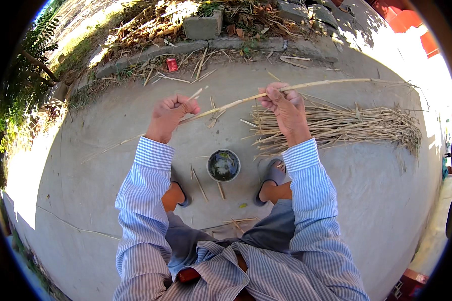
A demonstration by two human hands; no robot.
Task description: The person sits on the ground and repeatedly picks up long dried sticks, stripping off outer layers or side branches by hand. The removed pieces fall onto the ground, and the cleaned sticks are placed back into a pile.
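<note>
A long, thin dry stalk (231, 105) stretches across in front of me, bowed slightly upward. My right hand (288, 108) is closed, pinching it between thumb and fingers. My left hand (173, 116) is closed too, with a short pale piece of stalk (198, 94) poking up from its fingertips. The long stalk runs past the underside of that hand; whether the fingers also grip it I cannot tell. Beneath and beyond my right forearm lies a bundle of dry stalks (356, 125). On the ground between my feet stands a round bowl (223, 165) of dark liquid.
Loose stalk pieces (200, 184) lie around the bowl on the concrete floor (85, 200). A small red packet (172, 64) sits near the low kerb (135, 63) at the back. Behind it are a grey block (203, 26) and heaped dry leaves. Leafy plants (15, 95) grow far left.
</note>
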